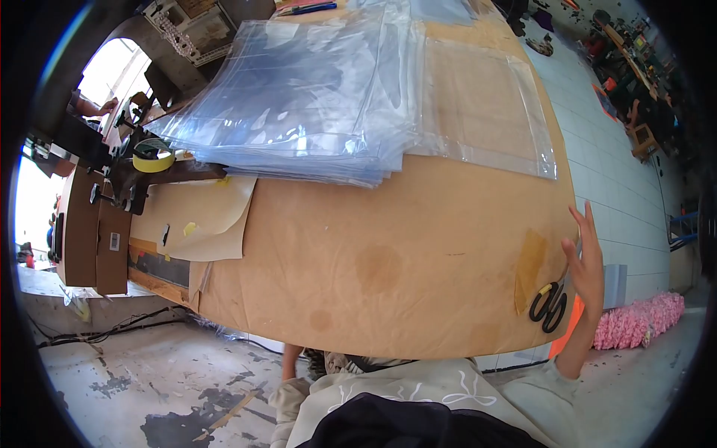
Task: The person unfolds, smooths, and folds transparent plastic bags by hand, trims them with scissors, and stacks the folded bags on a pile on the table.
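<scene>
My right hand (586, 265) is raised at the right edge of the table, its fingers stretched out and apart, with nothing in it. Close by, a pair of black-handled scissors (553, 306) lies on the tabletop at the edge. My left hand is hidden below the front table edge; only a bit of the wrist (290, 361) shows beyond the sleeve. A thick stack of clear plastic bags (299, 104) lies across the far part of the table. To its right, a flat clear plastic bag (485, 104) rests on the brown table covering (418, 261).
A roll of yellow tape (153, 160) sits by dark clamped hardware at the left. Nearby are a loose brown sheet (202, 213) and a cardboard box (82, 228). Pens (310, 8) lie at the far edge. A pink fluffy bundle (638, 321) is on the floor at right.
</scene>
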A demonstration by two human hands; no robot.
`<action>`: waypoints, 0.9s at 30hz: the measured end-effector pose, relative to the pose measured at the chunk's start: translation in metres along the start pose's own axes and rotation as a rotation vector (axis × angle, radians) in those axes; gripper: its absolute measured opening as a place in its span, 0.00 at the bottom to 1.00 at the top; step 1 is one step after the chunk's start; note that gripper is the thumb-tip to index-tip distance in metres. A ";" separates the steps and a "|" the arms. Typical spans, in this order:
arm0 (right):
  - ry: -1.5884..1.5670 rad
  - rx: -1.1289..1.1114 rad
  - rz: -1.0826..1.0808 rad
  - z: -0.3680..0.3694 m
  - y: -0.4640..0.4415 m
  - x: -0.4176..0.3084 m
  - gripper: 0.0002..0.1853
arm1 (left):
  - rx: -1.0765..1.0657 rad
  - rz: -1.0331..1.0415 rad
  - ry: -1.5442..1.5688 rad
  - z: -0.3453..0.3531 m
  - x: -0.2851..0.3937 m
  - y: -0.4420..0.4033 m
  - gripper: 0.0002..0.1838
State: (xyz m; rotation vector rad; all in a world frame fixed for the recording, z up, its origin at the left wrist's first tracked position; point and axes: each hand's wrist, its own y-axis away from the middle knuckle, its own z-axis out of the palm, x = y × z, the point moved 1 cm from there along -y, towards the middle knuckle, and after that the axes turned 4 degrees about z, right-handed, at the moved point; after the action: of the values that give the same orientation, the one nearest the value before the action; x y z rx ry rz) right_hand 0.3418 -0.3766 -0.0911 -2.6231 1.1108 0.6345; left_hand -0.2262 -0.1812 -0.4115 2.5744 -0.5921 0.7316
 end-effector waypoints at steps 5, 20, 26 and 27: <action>-0.040 0.102 0.168 0.014 0.055 0.008 0.35 | -0.120 0.210 0.121 0.007 0.083 0.009 0.14; 0.250 0.036 0.157 0.046 0.057 -0.010 0.41 | -0.048 0.325 0.208 0.006 0.118 -0.001 0.14; 0.234 0.102 0.148 0.052 0.057 -0.012 0.38 | -0.001 0.258 0.214 0.003 0.121 0.006 0.14; 0.225 0.115 0.148 0.053 0.057 -0.013 0.38 | -0.013 0.216 0.204 0.001 0.120 0.010 0.15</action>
State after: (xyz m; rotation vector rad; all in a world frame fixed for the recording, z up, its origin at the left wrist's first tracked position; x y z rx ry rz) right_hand 0.2764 -0.3887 -0.1334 -2.5782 1.3722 0.2959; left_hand -0.1378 -0.2243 -0.3419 2.4080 -0.8118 1.0420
